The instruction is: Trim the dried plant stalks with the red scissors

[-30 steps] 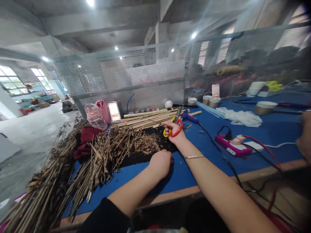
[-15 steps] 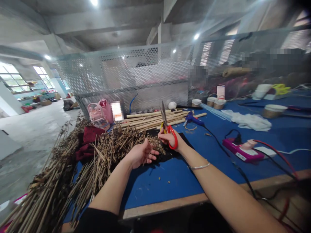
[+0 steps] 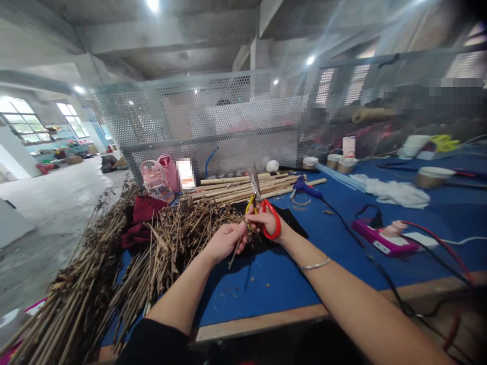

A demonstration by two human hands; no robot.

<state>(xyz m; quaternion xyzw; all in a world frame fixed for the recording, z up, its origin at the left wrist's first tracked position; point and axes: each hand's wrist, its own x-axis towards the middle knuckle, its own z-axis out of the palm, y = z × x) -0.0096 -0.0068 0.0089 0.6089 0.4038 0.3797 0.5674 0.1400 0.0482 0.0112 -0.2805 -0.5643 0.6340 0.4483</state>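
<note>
My left hand (image 3: 228, 239) is closed, its fingertips pinching a thin dry stem (image 3: 232, 260) that pokes out below them. Right beside it, almost touching, my right hand (image 3: 265, 221) grips a pair of scissors (image 3: 254, 178) with red and yellow handles, blades pointing up and away from me. Behind and left of both hands spreads a heap of dried brown plant stalks (image 3: 178, 228) with small crumpled heads. A black cloth (image 3: 294, 223) lies partly under my right hand. Small plant bits are scattered on the blue table (image 3: 266, 301).
Pale wooden sticks (image 3: 228, 186) lie behind the hands, with a blue glue gun (image 3: 310, 189) to their right. A purple power strip (image 3: 384, 238) with cables sits at right. A pink bag (image 3: 162, 175) stands before a perforated metal screen (image 3: 152, 121). More stalks (image 3: 72, 294) overhang the left edge.
My left hand has gone from open fingers to a pinch on the thin stem and moved closer to my right hand. The scissors stay in my right hand.
</note>
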